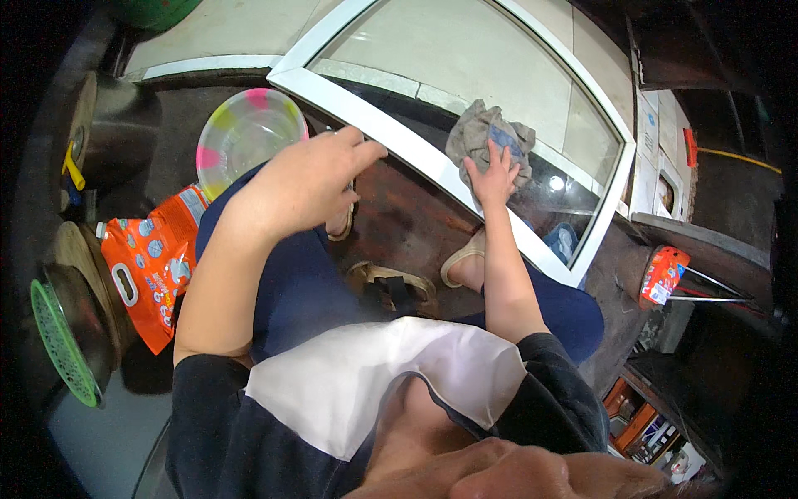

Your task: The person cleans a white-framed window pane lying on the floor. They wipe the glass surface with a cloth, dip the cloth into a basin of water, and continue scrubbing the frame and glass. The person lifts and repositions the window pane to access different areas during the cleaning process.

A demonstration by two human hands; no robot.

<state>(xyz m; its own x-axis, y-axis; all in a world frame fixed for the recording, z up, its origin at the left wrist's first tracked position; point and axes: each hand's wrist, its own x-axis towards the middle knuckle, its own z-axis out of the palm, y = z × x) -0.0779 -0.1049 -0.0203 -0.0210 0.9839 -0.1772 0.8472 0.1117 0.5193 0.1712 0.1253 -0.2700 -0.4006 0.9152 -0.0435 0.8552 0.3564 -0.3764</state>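
Note:
A white-framed glass panel (430, 159) stands tilted in front of me, its pane see-through to pale tiles. My right hand (495, 174) presses a crumpled grey cloth (471, 134) with a blue patch against the lower part of the glass, fingers spread over it. My left hand (324, 171) is bent at the wrist beside the frame's lower edge. Its fingertips reach that edge, but contact is hard to judge; thumb and fingers are apart and nothing shows between them. Left of this hand sits a translucent plastic basin (249, 140) with pink and yellow patches.
An orange detergent pouch (153, 249) with a handle hole stands at my left, near a green-rimmed lid (62, 343) and a metal pot (118, 134). Another orange pouch (664, 274) is at the right. A small low stool (399, 287) lies between my feet. Shelves (648, 430) stand lower right.

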